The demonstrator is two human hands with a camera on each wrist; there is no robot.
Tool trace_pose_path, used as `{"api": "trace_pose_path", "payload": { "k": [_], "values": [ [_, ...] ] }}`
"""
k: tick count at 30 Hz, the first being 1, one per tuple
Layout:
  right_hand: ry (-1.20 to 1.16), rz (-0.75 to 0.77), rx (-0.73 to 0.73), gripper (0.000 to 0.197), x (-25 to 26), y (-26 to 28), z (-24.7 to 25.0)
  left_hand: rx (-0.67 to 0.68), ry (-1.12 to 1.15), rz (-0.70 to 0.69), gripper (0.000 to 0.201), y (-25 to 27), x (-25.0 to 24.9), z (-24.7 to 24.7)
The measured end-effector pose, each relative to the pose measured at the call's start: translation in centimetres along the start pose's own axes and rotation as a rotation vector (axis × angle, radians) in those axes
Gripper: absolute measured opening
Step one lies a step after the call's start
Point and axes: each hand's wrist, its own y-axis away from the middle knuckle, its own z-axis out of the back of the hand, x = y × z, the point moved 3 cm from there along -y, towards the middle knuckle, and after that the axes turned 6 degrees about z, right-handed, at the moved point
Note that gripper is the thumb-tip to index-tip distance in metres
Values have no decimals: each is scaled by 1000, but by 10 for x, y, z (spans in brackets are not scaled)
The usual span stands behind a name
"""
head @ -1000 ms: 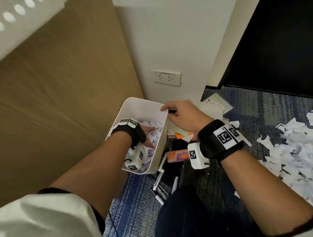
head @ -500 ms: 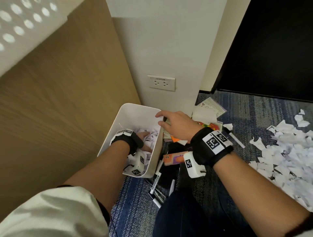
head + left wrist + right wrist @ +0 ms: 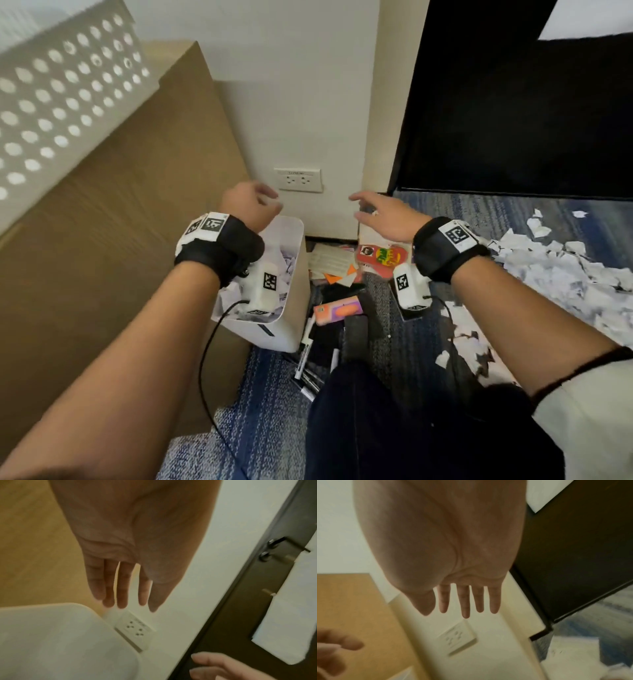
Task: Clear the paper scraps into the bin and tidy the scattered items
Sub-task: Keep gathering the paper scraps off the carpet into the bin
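Both hands hang in the air above the floor with nothing in them. The left hand point(image 3: 251, 205) is over the far rim of the bin point(image 3: 294, 270), fingers loose and slightly spread; the right hand point(image 3: 383, 216) is over the cards, fingers straight and apart. Both wrist views show bare palms.

The bin stands in the corner against the wooden panel point(image 3: 120, 257) and already holds white scraps point(image 3: 284, 263). The big heap of scraps point(image 3: 561, 274) lies on the carpet point(image 3: 267, 428) well to the right, apart from the bin. Between them sit the scattered items: a red card point(image 3: 383, 257), an orange box point(image 3: 337, 310) and pens point(image 3: 305, 356) just beside the bin's near right corner.

The step in hand looks like a reach for the next load. To do it well, the right hand should swing to the heap and rake scraps together with flat fingers, then cup them with the left, rather than picking singly. Drawing the bin nearer the heap would cut spills on the way. Loads should pass above the cards and pens, since loose bits dropping among them would need picking out again.
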Motion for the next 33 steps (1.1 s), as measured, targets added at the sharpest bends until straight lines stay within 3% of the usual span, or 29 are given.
{"api": "trace_pose_path", "payload": {
  "k": [3,10,14,19,22,26,30,33],
  "values": [
    [14,-199,-54,50,-52,61,48,-47,265,-82,14,23,-56,-40],
    [-2,-629,-116,53,-179,254,129,150,601,-188,16,98,-203,-219],
    [-183,-905,-191,43,-264,369,127,346,620,-198,18,154,-268,-308],
    [-402,-1163,-150,41,-364,478,80,531,534,-133,17,187,-315,-425],
    [-486,-1228,-120,43,-412,510,48,655,414,-12,11,194,-319,-493],
    [-568,-1197,-204,42,-463,520,14,687,282,91,46,207,-312,-559],
    [-589,-1061,-441,39,-488,503,1,658,38,179,90,224,-314,-599],
    [-578,-1037,-480,75,-505,481,-1,646,23,193,112,226,-327,-619]
  ]
}}
